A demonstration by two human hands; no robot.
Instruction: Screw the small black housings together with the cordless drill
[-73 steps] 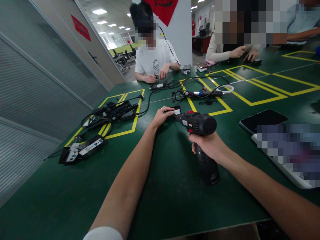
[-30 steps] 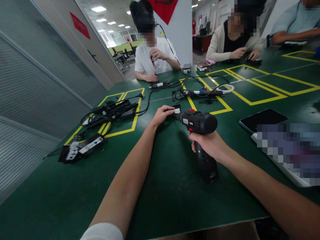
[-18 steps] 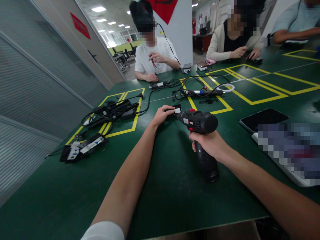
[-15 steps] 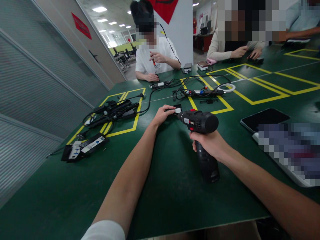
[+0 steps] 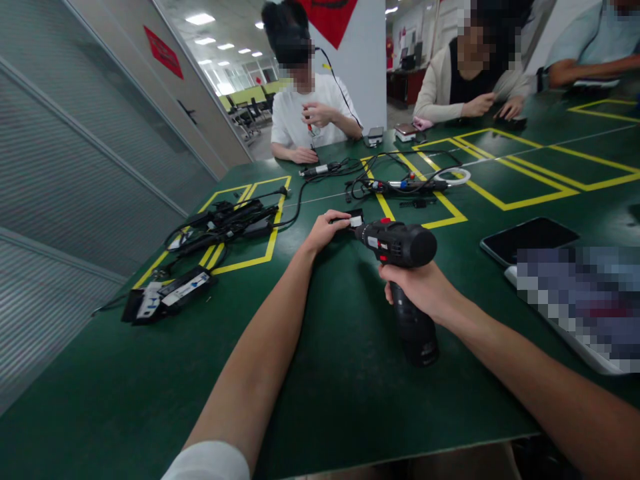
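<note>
My right hand (image 5: 415, 287) is wrapped round the grip of a black cordless drill (image 5: 400, 243) with red accents. The drill's nose points forward and left at a small black part with a white label (image 5: 356, 221). That part lies on the green table, and my left hand (image 5: 326, 230) is closed on its left side. The drill's tip meets or nearly meets the part; I cannot tell which. Its bit and the part's near side are mostly hidden by my fingers and the drill's chuck.
Bundled black cables and adapters (image 5: 230, 223) lie at the left, with an opened black casing (image 5: 170, 293) in front of them. Corded tools (image 5: 400, 185) lie beyond the drill. A phone (image 5: 530, 240) rests at the right. Co-workers sit across the table (image 5: 350, 400).
My hands and the drill have stayed practically still. Across the table, a co-worker's raised hand with a red-handled tool has shifted slightly.
</note>
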